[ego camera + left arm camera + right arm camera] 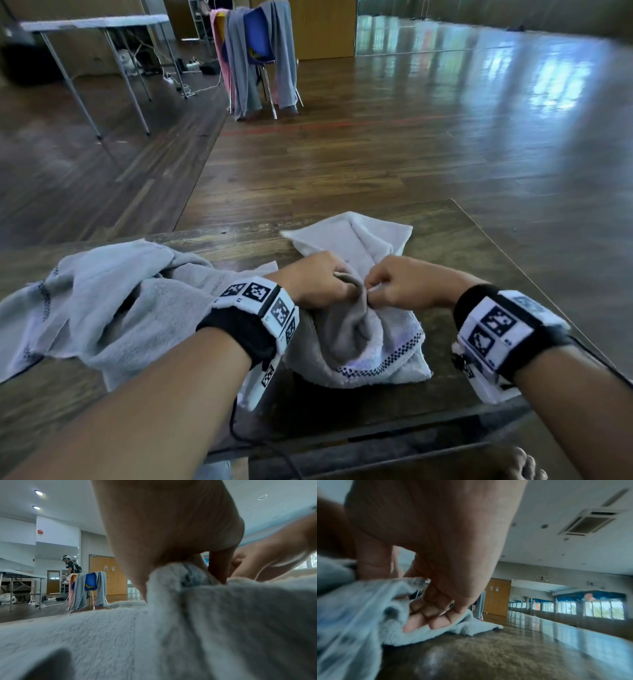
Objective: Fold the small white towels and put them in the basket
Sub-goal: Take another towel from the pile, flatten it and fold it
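Evidently soft and light: small white towel [356, 308], terry, limp, bunched on the dark wooden table [479, 246] with a checked border along its near hem. No stiffness to rely on, so likely to sag and slide off any loose hold; best taken at the hem or corners, not mid-cloth. Left hand [317, 279] and right hand [399, 282] close together at the raised ridge in the towel's middle, each grip narrow, fingers curled and pinching a fold of cloth. Far end spread flat beyond the knuckles, near end draped toward the table's front edge. Larger grey towel [113, 301] heaped just to the left, under the left wrist. Basket not in sight.
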Motion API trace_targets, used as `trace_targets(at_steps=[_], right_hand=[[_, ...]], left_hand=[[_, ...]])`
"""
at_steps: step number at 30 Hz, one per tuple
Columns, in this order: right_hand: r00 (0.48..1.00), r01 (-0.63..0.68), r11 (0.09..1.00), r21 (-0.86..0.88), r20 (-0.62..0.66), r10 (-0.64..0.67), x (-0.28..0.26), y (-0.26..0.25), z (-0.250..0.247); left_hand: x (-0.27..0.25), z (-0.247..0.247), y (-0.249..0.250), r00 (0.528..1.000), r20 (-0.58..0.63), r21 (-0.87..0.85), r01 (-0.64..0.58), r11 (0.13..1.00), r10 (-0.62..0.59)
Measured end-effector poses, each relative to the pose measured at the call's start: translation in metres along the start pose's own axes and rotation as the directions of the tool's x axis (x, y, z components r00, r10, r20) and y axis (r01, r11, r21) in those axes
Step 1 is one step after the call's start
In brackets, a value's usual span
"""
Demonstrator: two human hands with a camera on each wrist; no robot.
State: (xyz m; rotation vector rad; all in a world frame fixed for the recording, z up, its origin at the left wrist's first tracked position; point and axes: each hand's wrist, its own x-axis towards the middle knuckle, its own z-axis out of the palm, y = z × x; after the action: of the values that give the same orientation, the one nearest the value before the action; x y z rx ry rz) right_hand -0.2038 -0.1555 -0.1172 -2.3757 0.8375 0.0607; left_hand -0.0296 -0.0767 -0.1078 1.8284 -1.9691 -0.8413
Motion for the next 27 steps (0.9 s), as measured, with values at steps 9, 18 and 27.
trace_targets(at_steps=[9, 18, 27], right_hand=[[0.999, -0.03, 0.995, -0.095, -0.048, 0.026, 0.011, 0.003, 0.001], [0.927, 0.163, 0.973, 0.165, -0.363, -0.094, 0.016, -0.007, -0.046], [0.235, 0.006, 0.952, 0.307, -0.925, 0.297, 0.008, 0.028, -0.085]], left_hand=[[0.018, 0.001, -0.002, 0.983, 0.072, 0.154, 0.159, 0.975, -0.171], [0.022, -0.052, 0.021, 0.979, -0.182, -0.034, 0.083, 0.996, -0.088], [0.011, -0.091, -0.001, 0.35, -0.92, -0.179, 0.019, 0.984, -0.175]])
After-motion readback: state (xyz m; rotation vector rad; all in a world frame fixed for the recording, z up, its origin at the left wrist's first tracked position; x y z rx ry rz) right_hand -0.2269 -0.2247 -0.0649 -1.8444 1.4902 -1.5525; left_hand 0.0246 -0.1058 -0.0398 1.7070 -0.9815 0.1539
